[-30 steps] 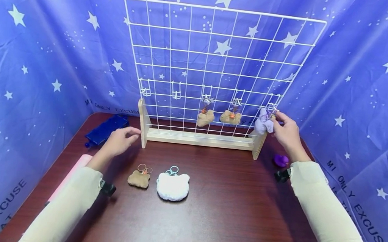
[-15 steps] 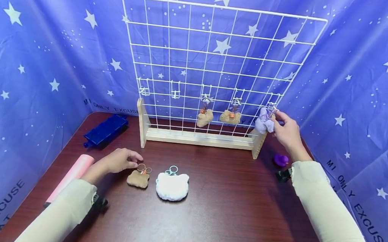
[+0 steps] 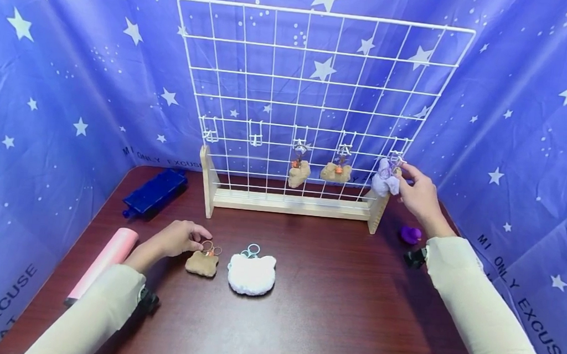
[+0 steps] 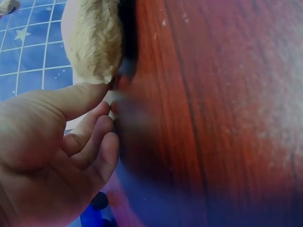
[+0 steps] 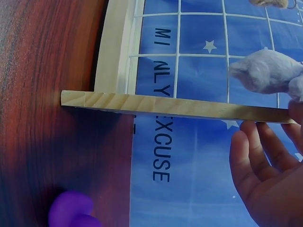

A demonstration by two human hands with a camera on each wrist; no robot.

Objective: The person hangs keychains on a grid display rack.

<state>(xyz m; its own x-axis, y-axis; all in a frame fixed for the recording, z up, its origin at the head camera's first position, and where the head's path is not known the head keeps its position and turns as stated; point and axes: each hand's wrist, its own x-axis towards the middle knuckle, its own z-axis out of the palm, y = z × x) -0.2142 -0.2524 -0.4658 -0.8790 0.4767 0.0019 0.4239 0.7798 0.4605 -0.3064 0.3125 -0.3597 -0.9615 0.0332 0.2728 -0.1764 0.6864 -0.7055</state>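
Observation:
My left hand (image 3: 178, 238) reaches over a brown plush keychain (image 3: 201, 264) lying on the table. Its thumb and forefinger are at the metal ring (image 3: 207, 245), with a gap still showing between them. In the left wrist view the plush (image 4: 97, 38) stands just beyond the thumb tip. To its right lies a white fluffy cat-head keychain (image 3: 252, 274) with a pale blue ring. At the rack's right end my right hand (image 3: 419, 196) pinches a lilac plush keychain (image 3: 386, 180) close to its hook. The right wrist view cuts off those fingertips beside the lilac plush (image 5: 267, 71).
A white wire grid rack (image 3: 289, 99) stands on a wooden base (image 3: 291, 204). Two tan plush keychains hang on its hooks; two hooks at left are bare. A blue tray (image 3: 154, 193), a pink roll (image 3: 104, 265) and a purple duck (image 3: 410, 235) lie on the table.
My left hand has come down from beside the rack's left foot to the brown keychain's ring. The right hand has stayed at the lilac keychain.

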